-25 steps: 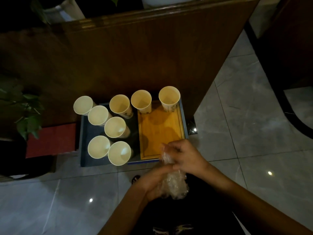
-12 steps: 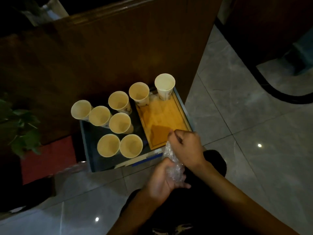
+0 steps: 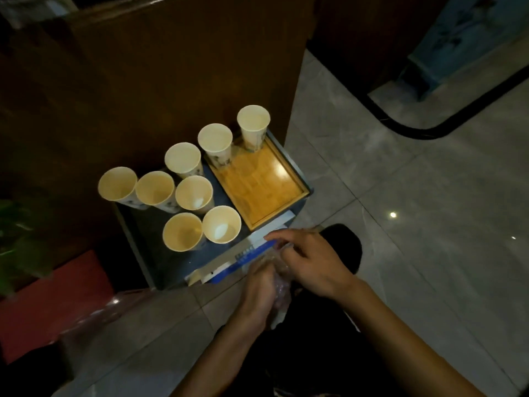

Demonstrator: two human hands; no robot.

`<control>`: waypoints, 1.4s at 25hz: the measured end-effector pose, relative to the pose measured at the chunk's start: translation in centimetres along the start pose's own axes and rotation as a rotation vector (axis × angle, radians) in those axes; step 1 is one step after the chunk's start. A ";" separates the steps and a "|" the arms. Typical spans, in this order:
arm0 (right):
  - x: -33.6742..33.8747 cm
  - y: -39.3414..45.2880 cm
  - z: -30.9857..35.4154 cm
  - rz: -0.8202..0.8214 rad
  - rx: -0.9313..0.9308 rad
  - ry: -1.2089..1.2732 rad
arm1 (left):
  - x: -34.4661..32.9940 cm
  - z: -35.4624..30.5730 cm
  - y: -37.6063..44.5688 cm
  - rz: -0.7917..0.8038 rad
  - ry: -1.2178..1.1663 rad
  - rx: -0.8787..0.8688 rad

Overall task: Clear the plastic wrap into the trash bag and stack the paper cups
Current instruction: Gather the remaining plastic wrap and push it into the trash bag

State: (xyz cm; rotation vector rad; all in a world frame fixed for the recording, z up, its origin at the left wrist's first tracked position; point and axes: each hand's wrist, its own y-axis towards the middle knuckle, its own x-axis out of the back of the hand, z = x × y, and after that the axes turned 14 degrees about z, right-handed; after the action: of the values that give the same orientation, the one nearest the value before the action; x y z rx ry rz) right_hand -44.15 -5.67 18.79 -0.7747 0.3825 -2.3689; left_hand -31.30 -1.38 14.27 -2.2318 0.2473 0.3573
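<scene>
Both hands (image 3: 286,270) gripping plastic wrap (image 3: 279,293), labels unreadable

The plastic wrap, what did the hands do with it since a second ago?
Both hands, left and right, kept hold of the wrap and squeezed it: the loose puffy bundle is now a smaller wad pressed between them. Nothing was let go. The eight cups stayed standing, unstacked, and the wooden tray stayed in its place.

Wooden tray (image 3: 259,184) on a dark low table (image 3: 148,236) beside a brown panel (image 3: 171,81), grey tiled floor (image 3: 415,224)
</scene>
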 end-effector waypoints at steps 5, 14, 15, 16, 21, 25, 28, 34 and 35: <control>-3.1 -2.5 -0.7 -0.305 0.022 0.127 | -2.3 -0.9 0.2 0.198 -0.029 -0.062; -1.6 -5.3 -4.2 -0.544 -0.067 0.276 | -8.4 -0.5 1.2 0.353 -0.377 -0.094; -1.1 -5.6 -4.6 -0.569 -0.082 0.241 | -9.4 -0.4 1.7 0.343 -0.387 -0.085; -0.6 -5.8 -5.1 -0.604 -0.100 0.212 | -10.4 -0.4 2.0 0.322 -0.390 -0.078; 1.6 -7.0 -7.4 -0.771 -0.128 0.125 | -14.6 -0.2 2.4 0.257 -0.284 -0.052; 3.4 -7.8 -9.6 -0.784 -0.152 0.115 | -17.0 0.0 2.8 0.297 -0.074 -0.031; 4.3 -8.4 -10.6 -0.782 -0.157 0.294 | -18.4 0.0 3.2 0.339 0.051 -0.007; 6.1 -10.0 -11.7 -0.824 -0.128 0.669 | -21.2 0.9 4.2 0.399 0.120 -0.027; 6.4 -10.2 -11.8 -0.833 -0.138 0.710 | -21.3 1.1 4.2 0.410 0.151 -0.013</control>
State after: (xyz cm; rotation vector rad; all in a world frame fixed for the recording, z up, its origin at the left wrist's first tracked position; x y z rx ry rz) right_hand -60.16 -0.89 16.75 -0.0858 0.5931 -3.4156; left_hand -52.70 -1.99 17.77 -2.2153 0.7908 0.4073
